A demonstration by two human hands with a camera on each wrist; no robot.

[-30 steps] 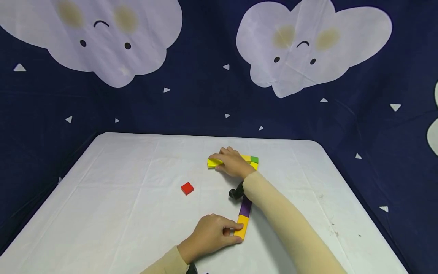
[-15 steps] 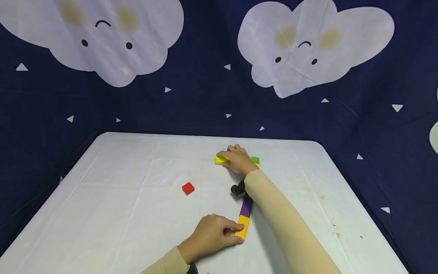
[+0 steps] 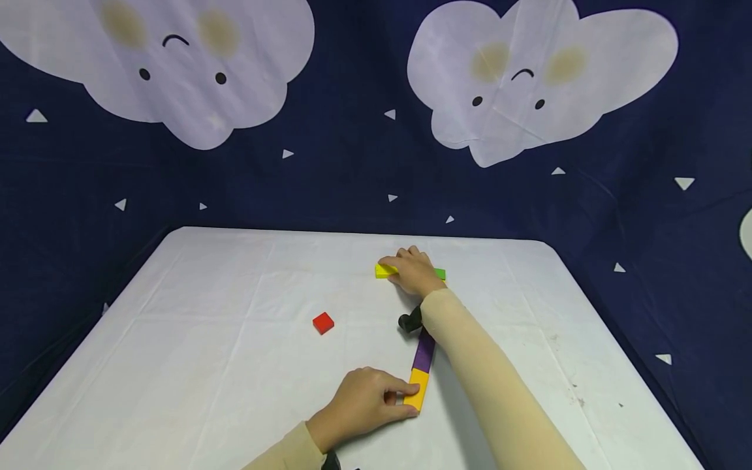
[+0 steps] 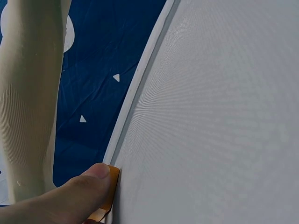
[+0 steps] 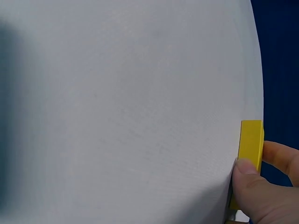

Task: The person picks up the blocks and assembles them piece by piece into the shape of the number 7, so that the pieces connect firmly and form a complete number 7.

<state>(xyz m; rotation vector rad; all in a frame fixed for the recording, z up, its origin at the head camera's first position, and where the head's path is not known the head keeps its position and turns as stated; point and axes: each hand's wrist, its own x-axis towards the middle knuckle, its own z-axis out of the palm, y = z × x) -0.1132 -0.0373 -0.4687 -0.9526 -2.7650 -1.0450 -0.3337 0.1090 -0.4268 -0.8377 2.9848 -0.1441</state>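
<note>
My left hand (image 3: 361,401) pinches an orange-yellow block (image 3: 418,385) at the near end of a row of blocks. A purple block (image 3: 423,354) touches its far end, and the row runs on under my right forearm. Up at the far end, my right hand (image 3: 412,271) holds a yellow block (image 3: 385,271) between thumb and fingers. In the right wrist view, the thumb lies along one side of that yellow block (image 5: 251,142). A green block (image 3: 440,273) shows just right of the hand, at the row's far corner. My right hand hides the blocks between.
A lone red block (image 3: 323,323) lies on the white-covered table (image 3: 235,365), left of the row. The table's far edge is a short way beyond my right hand. Behind it hangs a dark blue cloth (image 3: 352,176) with clouds. A black wrist camera (image 3: 409,321) sits under the right wrist.
My right hand has moved right and slightly away with the yellow block, which now lies straighter and closer in line with the green block. The left hand has stayed in place.
</note>
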